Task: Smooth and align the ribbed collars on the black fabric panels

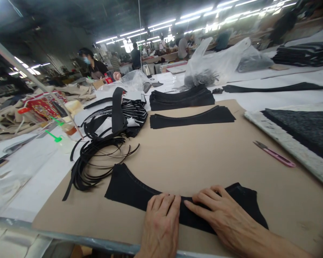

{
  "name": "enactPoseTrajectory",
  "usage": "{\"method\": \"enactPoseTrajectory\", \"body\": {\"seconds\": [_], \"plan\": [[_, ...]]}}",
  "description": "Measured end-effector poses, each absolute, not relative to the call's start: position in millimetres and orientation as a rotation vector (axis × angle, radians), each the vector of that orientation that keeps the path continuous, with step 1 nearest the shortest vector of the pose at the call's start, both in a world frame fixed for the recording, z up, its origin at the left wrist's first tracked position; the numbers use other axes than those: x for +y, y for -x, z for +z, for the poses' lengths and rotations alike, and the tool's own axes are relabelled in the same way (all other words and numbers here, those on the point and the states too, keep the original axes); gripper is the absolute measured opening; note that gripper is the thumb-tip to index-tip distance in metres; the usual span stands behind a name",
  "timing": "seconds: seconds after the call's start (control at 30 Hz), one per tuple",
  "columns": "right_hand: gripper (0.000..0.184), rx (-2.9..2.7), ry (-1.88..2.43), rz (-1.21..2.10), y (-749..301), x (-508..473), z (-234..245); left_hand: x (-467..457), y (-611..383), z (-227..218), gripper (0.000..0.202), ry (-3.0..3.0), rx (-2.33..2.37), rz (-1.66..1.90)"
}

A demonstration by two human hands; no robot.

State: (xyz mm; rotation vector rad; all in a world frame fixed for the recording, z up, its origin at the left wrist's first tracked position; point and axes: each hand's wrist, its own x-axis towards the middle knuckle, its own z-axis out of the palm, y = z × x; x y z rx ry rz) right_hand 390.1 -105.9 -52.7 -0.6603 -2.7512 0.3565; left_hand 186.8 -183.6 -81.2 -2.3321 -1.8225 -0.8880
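Note:
A curved black fabric piece (pixel 134 190) lies on the brown board in front of me, with a stitched-looking line along its concave upper edge. My left hand (pixel 161 218) presses on its middle, fingers together and bent over the upper edge. Just to the right, my right hand (pixel 218 211) grips the same edge, its thumb side laid on the cloth and its other fingers bent. Both palms face down, so the fingertips are partly hidden. Beyond the hands lies a flat stack of similar black pieces (pixel 191 118), with a thicker stack (pixel 180 99) behind it.
Pink-handled thread snips (pixel 276 154) lie at right on the brown board (pixel 177 154). Black strips (pixel 88 168) are heaped at left, near green-tipped bottles (pixel 59 139) and a slanting pole (pixel 37 82). A clear plastic bag (pixel 215 59) stands behind; a masked person (pixel 95 68) is farther back.

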Motion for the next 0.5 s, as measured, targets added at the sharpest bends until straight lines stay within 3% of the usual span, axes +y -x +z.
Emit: {"method": "enactPoseTrajectory", "body": {"seconds": [0.2,0.37,0.5], "plan": [[0.045,-2.750,0.764,0.516,-386,-104,-32,-185,-188,-79,0.034,2.315,-1.809,-0.970],[0.033,-2.675,0.774,0.414,-378,-104,-35,-184,-185,-68,0.032,2.312,-1.841,-0.991],[0.033,-2.670,0.664,0.272,-379,-109,-47,-184,-184,-65,0.030,2.227,-1.827,-1.016]]}}
